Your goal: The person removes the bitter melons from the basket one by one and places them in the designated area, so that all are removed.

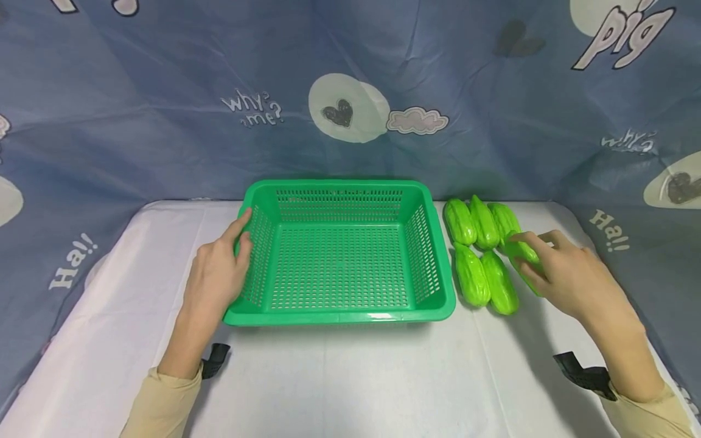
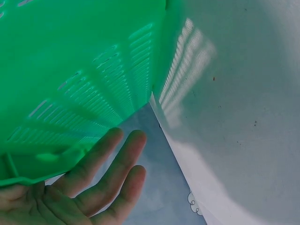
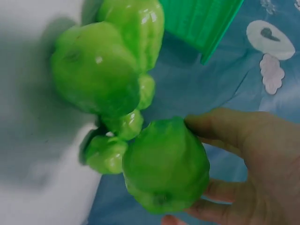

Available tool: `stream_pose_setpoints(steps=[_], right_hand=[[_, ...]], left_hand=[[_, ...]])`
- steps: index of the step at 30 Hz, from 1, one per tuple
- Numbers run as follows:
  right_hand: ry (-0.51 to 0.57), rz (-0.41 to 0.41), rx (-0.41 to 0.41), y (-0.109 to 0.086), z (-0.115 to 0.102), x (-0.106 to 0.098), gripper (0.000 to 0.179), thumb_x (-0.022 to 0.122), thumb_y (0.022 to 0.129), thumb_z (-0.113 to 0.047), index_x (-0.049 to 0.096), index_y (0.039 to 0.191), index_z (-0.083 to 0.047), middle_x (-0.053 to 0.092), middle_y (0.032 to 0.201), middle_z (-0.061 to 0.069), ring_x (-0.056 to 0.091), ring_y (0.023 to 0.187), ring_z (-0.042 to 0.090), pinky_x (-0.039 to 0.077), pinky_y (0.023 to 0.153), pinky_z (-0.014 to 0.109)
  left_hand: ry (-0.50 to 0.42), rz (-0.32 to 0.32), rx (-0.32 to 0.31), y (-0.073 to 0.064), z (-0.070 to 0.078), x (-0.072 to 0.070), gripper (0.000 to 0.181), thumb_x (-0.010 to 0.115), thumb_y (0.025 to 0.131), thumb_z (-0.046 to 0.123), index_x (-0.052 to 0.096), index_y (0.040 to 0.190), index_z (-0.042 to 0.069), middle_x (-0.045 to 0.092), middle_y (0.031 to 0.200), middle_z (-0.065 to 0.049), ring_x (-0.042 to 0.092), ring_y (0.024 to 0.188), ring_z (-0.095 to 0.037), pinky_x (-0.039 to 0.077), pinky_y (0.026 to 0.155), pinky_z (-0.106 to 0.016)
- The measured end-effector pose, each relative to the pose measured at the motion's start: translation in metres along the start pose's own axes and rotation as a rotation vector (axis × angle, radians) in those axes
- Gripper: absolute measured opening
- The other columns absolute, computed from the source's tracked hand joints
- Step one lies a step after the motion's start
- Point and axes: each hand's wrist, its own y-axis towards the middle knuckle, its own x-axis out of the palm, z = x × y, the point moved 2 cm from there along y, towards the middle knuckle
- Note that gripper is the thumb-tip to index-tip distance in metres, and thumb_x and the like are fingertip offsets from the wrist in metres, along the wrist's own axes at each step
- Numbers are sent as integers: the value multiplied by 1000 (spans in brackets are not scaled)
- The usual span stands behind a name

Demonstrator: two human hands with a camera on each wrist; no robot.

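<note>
A green plastic basket [image 1: 339, 317] stands on the white table. My left hand [image 1: 216, 274] holds its left rim, with the thumb over the edge and several fingers [image 2: 110, 183] extended outside below the rim. My right hand [image 1: 575, 274] grips a bright green, ridged bitter melon [image 3: 166, 164] between thumb and fingers, at the right of the basket. In the head view the hand partly covers this melon. Several more bitter melons [image 1: 472, 277] lie in two rows between the basket and the right hand.
The white tablecloth [image 1: 350, 377] extends in front of the basket. A blue printed cloth [image 1: 181, 140] hangs behind the table and along its sides. The basket's perforated floor [image 1: 339, 267] shows through its top.
</note>
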Motion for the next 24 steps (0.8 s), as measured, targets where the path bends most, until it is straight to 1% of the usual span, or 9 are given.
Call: stream_pose_setpoints(steps=[2, 4, 7, 11, 14, 20, 24], right_hand=[[16, -29, 21, -4, 6, 3, 42, 69, 105, -22, 57, 146, -19, 64, 116, 30, 58, 62, 24, 47, 55, 48], [25, -44, 34, -6, 10, 6, 42, 68, 106, -24, 57, 146, -19, 65, 116, 31, 58, 62, 25, 47, 55, 48], [22, -63, 41, -7, 13, 11, 42, 69, 105, -25, 57, 145, -18, 66, 118, 34, 62, 65, 29, 51, 59, 53], [40, -141, 68, -8, 16, 18, 43, 65, 108, -29, 54, 148, -17, 64, 125, 36, 68, 74, 37, 54, 66, 59], [64, -184, 87, -10, 18, 23, 44, 63, 110, -30, 53, 150, -18, 62, 129, 36, 70, 80, 39, 55, 68, 59], [83, -182, 74, -11, 19, 32, 43, 63, 110, -28, 53, 150, -17, 63, 127, 35, 70, 79, 35, 55, 66, 55], [80, -176, 65, -12, 19, 35, 43, 64, 109, -26, 53, 149, -16, 64, 125, 35, 71, 80, 38, 55, 65, 56]], left_hand=[[-1, -5, -1, 0, 0, 0, 51, 38, 117, 33, 42, 167, 23, 46, 49, -9, 34, 39, -18, 34, 39, -34], [0, -7, 2, 0, 1, 1, 51, 37, 117, 34, 42, 167, 23, 45, 49, -7, 33, 39, -17, 34, 39, -34], [3, -1, 5, 0, 0, 0, 51, 37, 117, 34, 42, 167, 23, 43, 48, -7, 32, 39, -17, 33, 39, -33], [1, -2, 3, -1, 0, 0, 51, 38, 117, 34, 42, 167, 23, 44, 48, -7, 32, 39, -17, 33, 38, -33], [0, -6, 0, -2, 0, 0, 51, 38, 117, 34, 42, 167, 23, 44, 48, -7, 33, 38, -17, 33, 39, -33], [2, -1, -3, -1, 0, -1, 51, 37, 117, 35, 43, 167, 24, 46, 49, -8, 34, 39, -18, 33, 40, -34], [0, 0, 1, -1, 0, -1, 51, 38, 117, 35, 43, 167, 23, 47, 49, -8, 34, 39, -17, 33, 40, -34]])
